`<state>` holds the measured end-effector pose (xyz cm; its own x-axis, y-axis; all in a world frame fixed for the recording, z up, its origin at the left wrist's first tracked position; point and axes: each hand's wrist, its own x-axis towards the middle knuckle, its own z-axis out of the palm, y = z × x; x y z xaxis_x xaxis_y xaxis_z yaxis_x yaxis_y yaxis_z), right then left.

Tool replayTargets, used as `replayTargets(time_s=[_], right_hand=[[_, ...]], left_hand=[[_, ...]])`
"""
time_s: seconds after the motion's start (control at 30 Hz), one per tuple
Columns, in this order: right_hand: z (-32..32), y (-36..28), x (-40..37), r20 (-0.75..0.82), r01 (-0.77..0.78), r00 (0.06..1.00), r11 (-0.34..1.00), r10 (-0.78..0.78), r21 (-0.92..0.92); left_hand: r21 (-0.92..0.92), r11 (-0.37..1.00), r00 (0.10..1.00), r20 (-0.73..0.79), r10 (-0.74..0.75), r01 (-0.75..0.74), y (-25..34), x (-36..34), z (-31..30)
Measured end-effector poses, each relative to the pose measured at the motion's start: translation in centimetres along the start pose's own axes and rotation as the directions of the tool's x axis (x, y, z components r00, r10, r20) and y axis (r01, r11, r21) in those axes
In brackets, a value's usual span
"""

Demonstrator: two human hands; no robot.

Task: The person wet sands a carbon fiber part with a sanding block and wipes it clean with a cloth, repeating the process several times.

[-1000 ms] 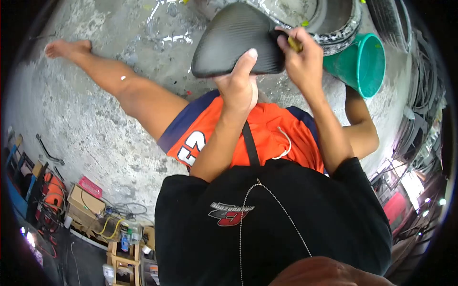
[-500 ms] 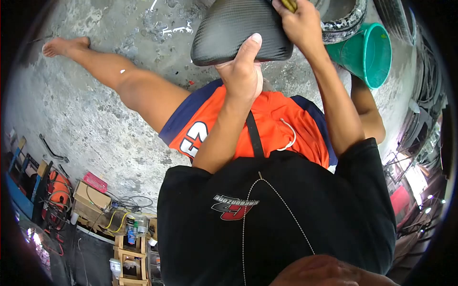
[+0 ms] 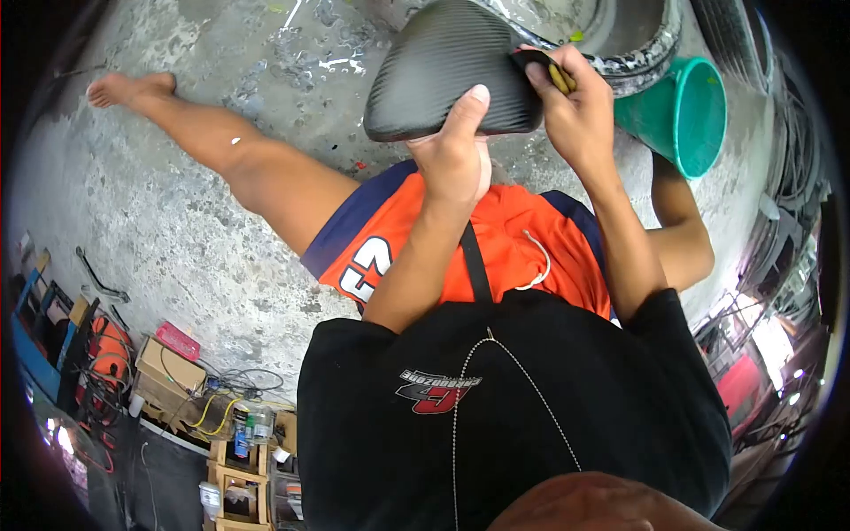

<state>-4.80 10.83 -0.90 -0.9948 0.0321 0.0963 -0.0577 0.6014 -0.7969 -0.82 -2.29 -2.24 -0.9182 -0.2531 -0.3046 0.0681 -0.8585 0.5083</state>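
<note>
A dark, ribbed shell-like piece with a carbon-weave look [image 3: 447, 71] is held above my lap at the top middle. My left hand [image 3: 452, 155] grips its lower edge, the thumb lying on the outer face and the fingers hidden behind it. At the piece's right edge, my right hand [image 3: 574, 106] pinches a small folded dark sheet [image 3: 534, 60] together with a yellowish item [image 3: 561, 78]. The dark sheet touches the edge of the piece.
A green bucket [image 3: 699, 115] lies tilted beside my bent leg. Behind my right hand is a round basin-like tire [image 3: 642, 66]. Tires and cables line the right side. At lower left are a wrench [image 3: 102, 279], a cardboard box [image 3: 168, 365] and a wooden rack [image 3: 241, 469].
The carbon-look piece and my left hand have shifted slightly down and right. My right hand has moved down and tilted, so the dark sheet and the yellowish item show more.
</note>
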Motion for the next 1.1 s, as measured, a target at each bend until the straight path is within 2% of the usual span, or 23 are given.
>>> replayTargets(time_s=[0.03,0.07,0.13,0.17,0.2,0.23,0.3,0.33,0.37,0.4,0.43,0.47,0.53,0.6,0.67,0.73,0.83,0.9,0.93,1.0,1.03,1.07,1.1], right_hand=[[-0.1,0.1,0.2,0.022,-0.051,0.998,0.996,0.053,-0.073],[-0.4,-0.8,1.2,0.071,-0.091,0.991,0.964,0.112,-0.251],[0.9,0.6,3.8,0.049,0.029,0.999,0.956,-0.016,-0.292],[1.0,1.5,5.3,0.112,-0.079,0.986,0.936,0.124,-0.344],[0.3,1.8,5.6,0.075,-0.082,0.991,0.94,0.113,-0.331],[-0.3,1.0,5.7,0.08,-0.142,0.986,0.988,0.147,-0.068],[-1.7,0.7,5.6,0.093,-0.227,0.974,0.893,0.207,0.389],[-3.8,0.1,5.2,0.044,-0.165,0.986,0.916,0.161,0.366],[-6.3,0.4,4.0,-0.034,-0.209,0.977,0.974,0.213,0.083],[-8.0,0.7,3.7,-0.068,-0.15,0.984,0.974,0.164,0.169],[-8.9,1.0,3.1,-0.18,-0.226,0.943,0.936,0.281,0.271],[-10.3,1.8,2.7,-0.167,-0.225,0.943,0.92,0.289,0.321],[-12.4,3.6,1.9,-0.223,-0.245,0.917,0.907,0.332,0.343],[-14.0,5.4,0.7,-0.271,-0.241,0.895,0.896,0.354,0.374],[-15.4,6.7,-0.7,-0.291,-0.245,0.877,0.876,0.383,0.415],[-16.2,7.9,-1.6,-0.308,-0.251,0.857,0.857,0.412,0.45],[-16.6,9.4,-3.0,-0.369,-0.204,0.798,0.789,0.477,0.58],[-16.9,9.9,-3.7,-0.374,-0.202,0.773,0.757,0.513,0.621],[-17.2,10.1,-3.9,-0.383,-0.197,0.761,0.75,0.523,0.632],[-18.1,10.8,-3.9,-0.454,-0.244,0.745,0.833,0.489,0.497],[-19.0,11.7,-3.7,-0.461,-0.245,0.735,0.829,0.497,0.504],[-20.3,13.3,-3.3,-0.53,-0.282,0.728,0.894,0.436,0.349],[-21.4,15.2,-3.0,-0.584,-0.318,0.726,0.93,0.363,0.182]], left_hand=[[0.018,1.0,1.0,-0.003,0.009,-0.009,-0.5,0.1,-0.8],[0.034,0.999,1.0,-0.011,-0.004,0.004,-0.5,0.0,-1.1],[-0.007,0.999,0.999,0.008,-0.05,0.05,-0.4,0.0,-1.0],[0.007,0.998,0.997,0.04,-0.059,0.059,-0.2,0.1,-0.8],[0.0,0.994,0.993,0.051,-0.11,0.11,0.3,0.2,-0.6],[-0.006,0.988,0.986,0.054,-0.157,0.157,0.9,0.1,-0.4],[0.006,0.985,0.978,0.118,-0.17,0.17,2.7,-0.4,-0.4],[0.013,0.98,0.968,0.154,-0.197,0.198,3.8,-0.8,-0.4],[0.023,0.978,0.965,0.159,-0.207,0.206,4.9,-1.1,-0.4],[0.051,0.979,0.965,0.168,-0.202,0.196,5.7,-1.3,-0.5],[0.083,0.977,0.945,0.247,-0.213,0.199,6.3,-1.4,-0.7],[0.115,0.973,0.919,0.322,-0.229,0.202,7.0,-1.5,-0.7],[0.264,0.948,0.892,0.366,-0.266,0.175,7.6,-2.1,0.0],[0.162,0.982,0.875,0.456,-0.164,0.1,7.6,-2.5,1.3],[0.247,0.967,0.844,0.505,-0.182,0.06,8.0,-2.3,2.7],[0.245,0.959,0.724,0.686,-0.066,-0.145,7.8,-2.0,4.6],[0.259,0.932,0.615,0.787,-0.051,-0.253,7.2,-2.4,6.1],[0.286,0.922,0.584,0.807,-0.086,-0.261,6.5,-3.1,6.8],[0.302,0.921,0.621,0.779,-0.088,-0.248,6.0,-3.7,7.1],[0.323,0.918,0.649,0.753,-0.104,-0.228,4.8,-4.2,7.5],[0.321,0.932,0.667,0.733,-0.132,-0.169,4.2,-4.4,7.7],[0.405,0.914,0.781,0.562,-0.271,0.026,4.3,-4.8,6.9],[0.412,0.88,0.847,0.357,-0.393,0.235,4.4,-5.3,6.1]])
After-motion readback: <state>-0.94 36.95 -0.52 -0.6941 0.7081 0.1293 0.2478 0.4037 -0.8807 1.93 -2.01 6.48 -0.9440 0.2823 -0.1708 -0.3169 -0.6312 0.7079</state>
